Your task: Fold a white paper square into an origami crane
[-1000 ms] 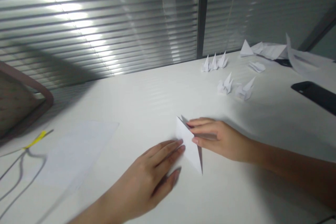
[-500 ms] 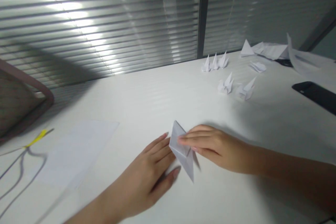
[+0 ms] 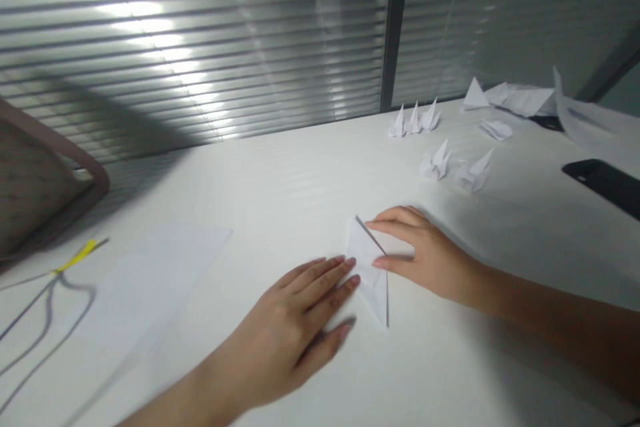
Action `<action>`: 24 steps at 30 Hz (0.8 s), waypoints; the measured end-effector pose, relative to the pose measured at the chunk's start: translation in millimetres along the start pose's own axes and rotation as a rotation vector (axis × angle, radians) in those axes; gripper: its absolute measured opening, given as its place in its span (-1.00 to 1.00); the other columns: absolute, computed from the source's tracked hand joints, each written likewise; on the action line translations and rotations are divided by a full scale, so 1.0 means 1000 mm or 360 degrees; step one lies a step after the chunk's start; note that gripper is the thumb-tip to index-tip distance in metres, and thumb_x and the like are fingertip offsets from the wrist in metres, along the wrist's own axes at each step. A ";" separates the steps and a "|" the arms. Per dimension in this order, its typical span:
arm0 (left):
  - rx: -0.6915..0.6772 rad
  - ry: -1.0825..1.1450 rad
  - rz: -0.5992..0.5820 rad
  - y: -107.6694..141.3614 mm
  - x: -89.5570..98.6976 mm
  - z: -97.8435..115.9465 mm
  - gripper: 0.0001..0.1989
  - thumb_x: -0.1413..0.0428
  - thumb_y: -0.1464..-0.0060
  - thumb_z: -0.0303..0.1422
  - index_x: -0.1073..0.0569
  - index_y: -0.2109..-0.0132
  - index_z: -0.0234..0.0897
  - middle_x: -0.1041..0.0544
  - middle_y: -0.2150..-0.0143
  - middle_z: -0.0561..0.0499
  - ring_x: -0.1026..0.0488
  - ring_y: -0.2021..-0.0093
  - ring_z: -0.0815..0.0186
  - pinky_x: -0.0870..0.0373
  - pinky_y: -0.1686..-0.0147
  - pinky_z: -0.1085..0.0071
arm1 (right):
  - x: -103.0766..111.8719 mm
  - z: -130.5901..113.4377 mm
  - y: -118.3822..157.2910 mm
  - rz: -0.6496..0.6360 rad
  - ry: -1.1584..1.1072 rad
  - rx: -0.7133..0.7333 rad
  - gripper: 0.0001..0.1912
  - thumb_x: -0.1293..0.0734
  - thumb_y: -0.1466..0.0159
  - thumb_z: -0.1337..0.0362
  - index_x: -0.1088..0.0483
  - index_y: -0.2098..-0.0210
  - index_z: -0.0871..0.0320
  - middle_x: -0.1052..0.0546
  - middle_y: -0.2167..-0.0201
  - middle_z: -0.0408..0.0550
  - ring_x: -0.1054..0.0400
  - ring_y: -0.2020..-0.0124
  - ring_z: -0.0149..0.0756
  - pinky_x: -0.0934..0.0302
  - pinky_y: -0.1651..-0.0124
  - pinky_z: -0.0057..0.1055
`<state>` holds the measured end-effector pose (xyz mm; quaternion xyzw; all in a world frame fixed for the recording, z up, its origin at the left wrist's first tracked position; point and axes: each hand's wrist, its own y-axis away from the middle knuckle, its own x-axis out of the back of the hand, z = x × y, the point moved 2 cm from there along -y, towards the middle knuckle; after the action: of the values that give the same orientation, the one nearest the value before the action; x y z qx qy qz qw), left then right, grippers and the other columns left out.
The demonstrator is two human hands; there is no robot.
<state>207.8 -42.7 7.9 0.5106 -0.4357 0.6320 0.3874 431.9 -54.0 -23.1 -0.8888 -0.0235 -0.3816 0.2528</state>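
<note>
A small folded white paper [image 3: 367, 253], diamond-shaped with a long lower point, lies on the white table between my hands. My left hand [image 3: 290, 320] lies flat, its fingers stretched out and their tips on the paper's left edge. At the right side, my right hand [image 3: 425, 253] has its thumb on the paper near the right corner and its forefinger at the upper right edge. A dark gap shows along that edge, between layers. Part of the paper's left side is hidden under my left fingertips.
Several folded paper cranes [image 3: 414, 121] stand toward the back right, near a flat folded piece [image 3: 495, 129] and loose papers [image 3: 530, 100]. A black phone [image 3: 607, 183] lies far right. At left are a paper sheet [image 3: 155, 280], a cord with a yellow tie [image 3: 80, 257] and a bag [image 3: 45, 187].
The folded paper has shifted right and slightly up. My right fingers have moved from its face to its right edge, thumb and forefinger apart. My left fingertips now rest on its left side.
</note>
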 end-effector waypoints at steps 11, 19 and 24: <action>0.0151 0.0031 0.0009 0.005 -0.002 -0.001 -0.57 -0.01 -0.23 -0.31 -0.31 -0.22 -0.27 -0.20 -0.29 -0.23 -0.28 -0.20 0.07 -0.38 -0.10 0.16 | 0.003 -0.006 -0.001 0.0031 -0.0272 -0.0076 -0.83 -0.42 -0.13 0.42 -0.45 0.26 0.15 -0.53 0.22 -0.04 -0.39 0.15 -0.27 -0.32 0.09 -0.33; 0.0050 0.0031 0.0022 0.003 -0.001 -0.002 -0.60 -0.01 -0.23 -0.35 -0.32 -0.19 -0.32 -0.29 -0.26 -0.17 -0.24 -0.25 0.13 -0.31 -0.16 0.19 | 0.010 -0.005 -0.005 -0.0308 -0.0373 0.0291 -0.83 -0.28 -0.27 0.45 -0.51 0.23 0.18 -0.59 0.26 -0.02 -0.44 0.20 -0.34 -0.31 0.09 -0.38; 0.0073 0.0076 0.0031 0.002 0.000 -0.002 -0.58 -0.04 -0.21 -0.32 -0.28 -0.17 -0.37 -0.32 -0.24 -0.19 -0.24 -0.24 0.15 -0.28 -0.19 0.19 | 0.022 -0.005 -0.003 -0.0605 -0.0149 0.0470 -0.67 -0.24 -0.24 0.54 -0.49 0.08 0.15 -0.57 0.08 -0.07 -0.40 0.04 -0.36 -0.26 -0.06 -0.40</action>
<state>205.2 -41.2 7.8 0.4998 -0.4166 0.6577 0.3796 443.3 -56.6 -3.4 -0.8384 -0.2575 -0.3733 0.3023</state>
